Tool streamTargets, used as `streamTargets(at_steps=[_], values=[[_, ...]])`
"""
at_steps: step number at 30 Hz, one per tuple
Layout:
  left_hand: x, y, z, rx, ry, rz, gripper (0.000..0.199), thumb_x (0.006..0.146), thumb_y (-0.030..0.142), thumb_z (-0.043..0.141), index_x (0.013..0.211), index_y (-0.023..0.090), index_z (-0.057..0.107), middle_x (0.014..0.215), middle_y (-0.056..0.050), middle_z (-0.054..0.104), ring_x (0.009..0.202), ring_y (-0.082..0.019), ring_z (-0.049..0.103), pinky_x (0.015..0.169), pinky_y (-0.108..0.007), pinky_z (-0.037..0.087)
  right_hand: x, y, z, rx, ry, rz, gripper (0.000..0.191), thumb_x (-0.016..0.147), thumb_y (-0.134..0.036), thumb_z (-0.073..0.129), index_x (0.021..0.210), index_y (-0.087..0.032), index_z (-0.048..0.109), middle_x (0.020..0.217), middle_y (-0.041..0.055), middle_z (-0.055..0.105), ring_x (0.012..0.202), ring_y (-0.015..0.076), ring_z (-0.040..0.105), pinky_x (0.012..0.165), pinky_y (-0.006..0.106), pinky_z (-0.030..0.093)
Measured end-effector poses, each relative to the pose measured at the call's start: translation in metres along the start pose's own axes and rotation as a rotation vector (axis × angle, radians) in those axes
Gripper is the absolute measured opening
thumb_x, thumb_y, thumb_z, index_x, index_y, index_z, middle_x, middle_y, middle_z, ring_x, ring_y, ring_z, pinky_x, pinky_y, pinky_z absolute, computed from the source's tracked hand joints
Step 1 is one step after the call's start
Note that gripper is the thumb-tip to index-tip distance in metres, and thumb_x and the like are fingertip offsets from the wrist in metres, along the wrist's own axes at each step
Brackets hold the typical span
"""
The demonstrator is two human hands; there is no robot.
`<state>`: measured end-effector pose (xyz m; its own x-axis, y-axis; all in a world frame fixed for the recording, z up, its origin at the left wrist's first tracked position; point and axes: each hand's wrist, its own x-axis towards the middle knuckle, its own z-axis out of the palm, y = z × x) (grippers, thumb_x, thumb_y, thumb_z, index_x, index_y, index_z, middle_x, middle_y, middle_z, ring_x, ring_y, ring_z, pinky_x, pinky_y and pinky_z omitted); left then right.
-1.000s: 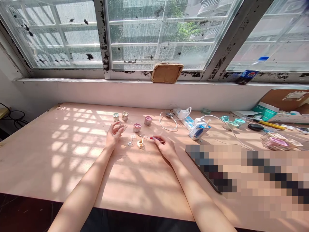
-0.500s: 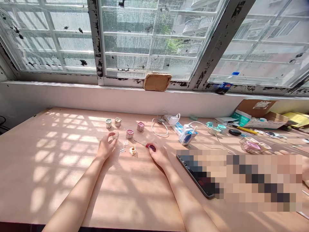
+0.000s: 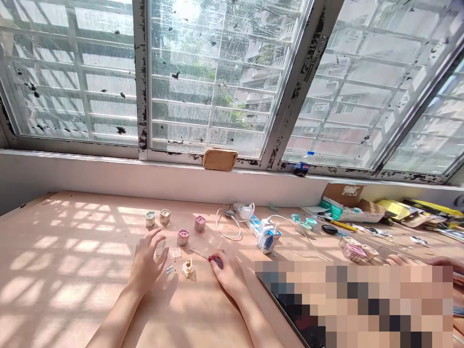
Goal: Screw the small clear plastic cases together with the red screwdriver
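Observation:
My left hand [image 3: 147, 261] is over the table with thumb and fingers spread around a small clear plastic case [image 3: 160, 247]. Whether a fingertip still touches the case I cannot tell. In my right hand [image 3: 229, 271] is a screwdriver [image 3: 201, 254], gripped by its red and dark handle, its shaft pointing left. Between the hands sit a cream-coloured part with an upright post [image 3: 187, 268], a flat clear piece [image 3: 176, 253] and tiny metallic bits [image 3: 170, 269]. Behind them stand two pink-topped hexagonal cases [image 3: 183, 237], a green-topped one [image 3: 150, 219] and a cream-topped one [image 3: 165, 216].
A power strip [image 3: 253, 223] with white cables and a blue-white carton [image 3: 267, 240] stand right of centre. A dark phone [image 3: 290, 309], partly blurred out, lies right. Another person's hand [image 3: 398, 259] rests near more cases [image 3: 353, 252]. An open box [image 3: 357, 212] stands at the back right.
The fingers of my left hand have spread wider around the clear case. My right hand keeps the screwdriver. The view has tilted up, so the table sits lower in the picture.

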<state>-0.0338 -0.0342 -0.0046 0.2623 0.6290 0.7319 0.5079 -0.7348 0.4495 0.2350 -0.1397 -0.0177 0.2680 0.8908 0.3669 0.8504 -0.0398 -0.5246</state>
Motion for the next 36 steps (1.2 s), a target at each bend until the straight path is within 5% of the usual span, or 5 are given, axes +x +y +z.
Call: streamTargets(at_steps=[6,11,23,30,36], values=[[-0.005,0.027,0.006,0.075,-0.248,0.333,0.040,0.089,0.015,0.058,0.125,0.031,0.067,0.140,-0.005,0.063,0.137,-0.031,0.051,0.123,-0.063,0.027,0.000,0.002,0.002,0.064,0.024,0.030,0.010,0.085,-0.021,0.057,0.085,-0.023,0.067,0.094,0.0051,0.070,0.096,0.0253,0.064,0.084,0.035,0.047],[-0.010,0.034,0.007,0.094,-0.396,0.385,0.042,0.088,0.005,0.054,0.115,0.033,0.071,0.133,0.001,0.068,0.138,-0.028,0.051,0.126,-0.064,0.017,0.000,0.004,0.001,0.083,0.023,0.029,0.013,0.085,-0.023,0.055,0.084,-0.022,0.068,0.092,0.0055,0.070,0.093,0.0253,0.064,0.084,0.036,0.047],[-0.010,0.050,0.011,0.026,-0.543,0.344,0.040,0.089,0.004,0.052,0.113,0.033,0.065,0.134,0.005,0.068,0.135,-0.029,0.054,0.126,-0.062,0.024,0.003,0.004,0.000,0.230,0.079,0.113,0.018,0.085,-0.033,0.056,0.086,-0.024,0.071,0.090,0.0045,0.076,0.087,0.0247,0.071,0.079,0.033,0.053],[-0.018,0.050,0.024,-0.148,-0.570,0.267,0.031,0.092,0.007,0.053,0.112,0.028,0.064,0.118,-0.001,0.071,0.113,-0.023,0.065,0.124,-0.052,0.034,0.004,0.006,0.001,0.333,0.118,0.096,0.020,0.083,-0.037,0.056,0.084,-0.026,0.073,0.084,0.0039,0.077,0.080,0.0264,0.073,0.074,0.036,0.056],[-0.020,0.053,0.027,-0.163,-0.563,0.283,0.016,0.089,0.012,0.059,0.092,0.024,0.068,0.108,-0.005,0.072,0.101,-0.022,0.066,0.100,-0.038,0.056,0.007,0.010,0.000,0.397,0.156,0.146,0.026,0.079,-0.043,0.060,0.086,-0.023,0.075,0.086,0.0074,0.078,0.083,0.0297,0.074,0.076,0.039,0.058]])
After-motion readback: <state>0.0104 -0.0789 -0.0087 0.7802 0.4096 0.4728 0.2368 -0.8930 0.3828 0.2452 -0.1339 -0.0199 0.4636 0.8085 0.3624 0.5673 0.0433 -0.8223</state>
